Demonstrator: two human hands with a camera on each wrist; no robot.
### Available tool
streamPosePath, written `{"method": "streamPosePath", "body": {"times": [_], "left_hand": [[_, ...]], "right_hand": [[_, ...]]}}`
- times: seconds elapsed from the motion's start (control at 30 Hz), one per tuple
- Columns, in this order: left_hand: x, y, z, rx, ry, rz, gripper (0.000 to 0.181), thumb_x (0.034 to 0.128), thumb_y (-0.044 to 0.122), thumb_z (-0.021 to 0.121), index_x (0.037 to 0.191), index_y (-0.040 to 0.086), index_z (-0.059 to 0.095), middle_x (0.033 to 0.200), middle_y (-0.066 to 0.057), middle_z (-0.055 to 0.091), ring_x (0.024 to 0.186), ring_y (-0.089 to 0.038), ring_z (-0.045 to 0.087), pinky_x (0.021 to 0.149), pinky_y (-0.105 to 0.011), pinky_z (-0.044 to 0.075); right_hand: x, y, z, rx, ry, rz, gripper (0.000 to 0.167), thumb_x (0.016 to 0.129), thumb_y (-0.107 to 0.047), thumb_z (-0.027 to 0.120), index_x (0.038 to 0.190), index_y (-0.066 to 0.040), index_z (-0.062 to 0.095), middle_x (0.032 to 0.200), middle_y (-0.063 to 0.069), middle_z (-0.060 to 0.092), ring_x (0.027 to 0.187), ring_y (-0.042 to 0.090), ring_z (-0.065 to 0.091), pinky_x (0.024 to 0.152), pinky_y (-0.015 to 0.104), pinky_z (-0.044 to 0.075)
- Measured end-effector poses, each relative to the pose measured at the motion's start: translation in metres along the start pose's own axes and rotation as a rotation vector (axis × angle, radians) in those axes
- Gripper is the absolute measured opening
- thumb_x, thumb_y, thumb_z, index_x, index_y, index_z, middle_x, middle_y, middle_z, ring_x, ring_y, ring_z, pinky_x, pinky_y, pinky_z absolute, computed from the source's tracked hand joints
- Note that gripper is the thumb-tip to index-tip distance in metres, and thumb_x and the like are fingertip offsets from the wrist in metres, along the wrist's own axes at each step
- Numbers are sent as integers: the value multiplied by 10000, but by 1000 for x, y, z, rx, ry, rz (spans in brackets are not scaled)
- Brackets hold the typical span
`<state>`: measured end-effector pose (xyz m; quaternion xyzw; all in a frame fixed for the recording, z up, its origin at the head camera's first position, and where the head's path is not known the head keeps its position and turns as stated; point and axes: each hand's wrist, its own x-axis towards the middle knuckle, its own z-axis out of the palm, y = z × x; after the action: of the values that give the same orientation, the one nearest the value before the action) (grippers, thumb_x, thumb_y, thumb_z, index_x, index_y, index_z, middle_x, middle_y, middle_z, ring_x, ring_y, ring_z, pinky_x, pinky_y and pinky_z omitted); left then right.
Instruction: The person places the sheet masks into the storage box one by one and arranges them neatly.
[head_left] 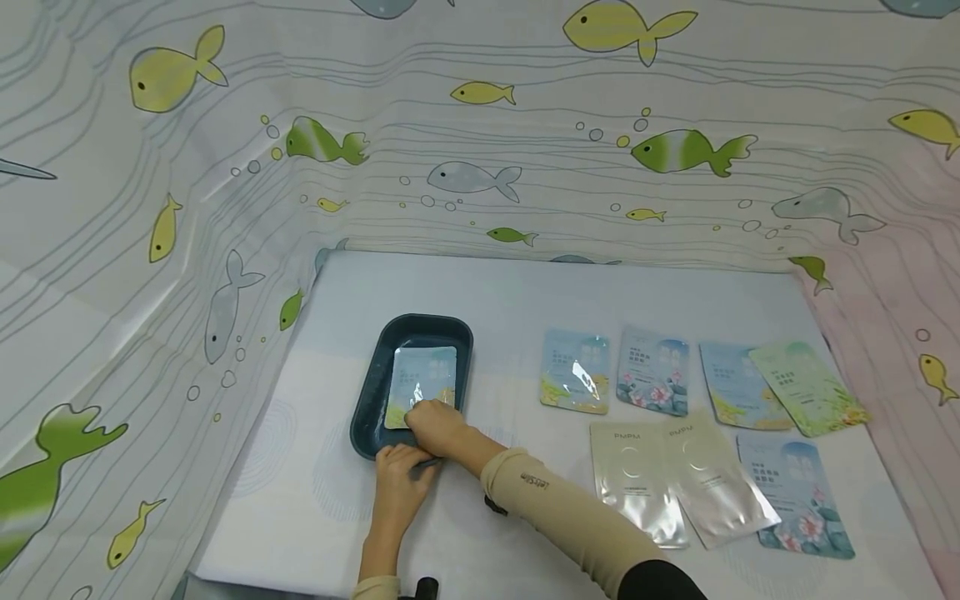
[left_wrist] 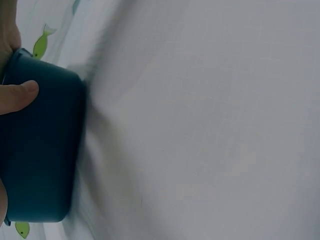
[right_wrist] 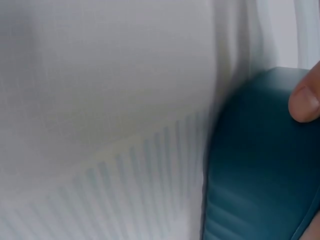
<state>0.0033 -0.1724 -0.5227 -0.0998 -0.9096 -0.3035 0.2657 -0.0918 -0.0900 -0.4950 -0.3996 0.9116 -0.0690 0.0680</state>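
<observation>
A dark teal tray stands at the left of the table with a blue sheet-mask sachet in it, printed side up. My right hand reaches over the tray's near end, its curled fingers gripping the sachet's lower edge; the fingertips are partly hidden. At the tray's near rim, my left hand holds on, fingers over the edge. The left wrist view has its thumb against the tray's outer wall. In the right wrist view a thumb also lies on the tray wall.
Toward the right lie several more sachets: a blue one, a flowered one, another blue one under a green one. Nearer are two silver sachets and a flowered sachet. Fish-patterned cloth surrounds the table.
</observation>
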Motion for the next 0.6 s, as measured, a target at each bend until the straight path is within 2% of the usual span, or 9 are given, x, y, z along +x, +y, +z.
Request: {"method": "streamPosePath", "body": {"times": [0.1, 0.17, 0.27, 0.37, 0.6], "left_hand": [[0, 1, 0, 2, 4, 0, 247, 511, -67, 847, 651, 58, 686, 649, -3, 666, 626, -140, 560, 743, -344, 326], [0, 1, 1, 8, 3, 2, 259, 499, -73, 850, 652, 61, 689, 646, -2, 663, 626, -141, 562, 745, -345, 327], [-1, 1, 1, 13, 2, 9, 266, 488, -80, 848, 652, 59, 692, 643, -4, 661, 628, -145, 565, 744, -348, 327], [-1, 0, 2, 9, 7, 27, 259, 495, -86, 838, 658, 56, 694, 643, -7, 661, 627, -150, 569, 737, -353, 326], [-2, -1, 1, 8, 8, 41, 255, 518, -70, 833, 692, 78, 721, 671, 7, 682, 646, -139, 569, 735, -334, 319]], "right_hand": [[-2, 1, -3, 33, 22, 1, 105, 887, -138, 614, 862, -145, 715, 828, -11, 680, 757, 93, 649, 607, 206, 503], [-6, 3, -6, 78, 75, -8, 138, 909, -131, 585, 925, -142, 721, 881, -10, 686, 804, 88, 651, 651, 189, 503], [-17, 8, -14, 163, 205, -24, 163, 928, -130, 566, 987, -110, 717, 939, 4, 688, 859, 101, 654, 723, 187, 500], [-31, 13, -22, 247, 342, -39, 142, 904, -109, 602, 982, -70, 713, 927, 17, 684, 862, 116, 650, 757, 192, 493], [-70, 29, -23, 385, 576, -38, 101, 829, -42, 683, 926, -31, 707, 854, 38, 668, 758, 120, 631, 673, 169, 489]]}}
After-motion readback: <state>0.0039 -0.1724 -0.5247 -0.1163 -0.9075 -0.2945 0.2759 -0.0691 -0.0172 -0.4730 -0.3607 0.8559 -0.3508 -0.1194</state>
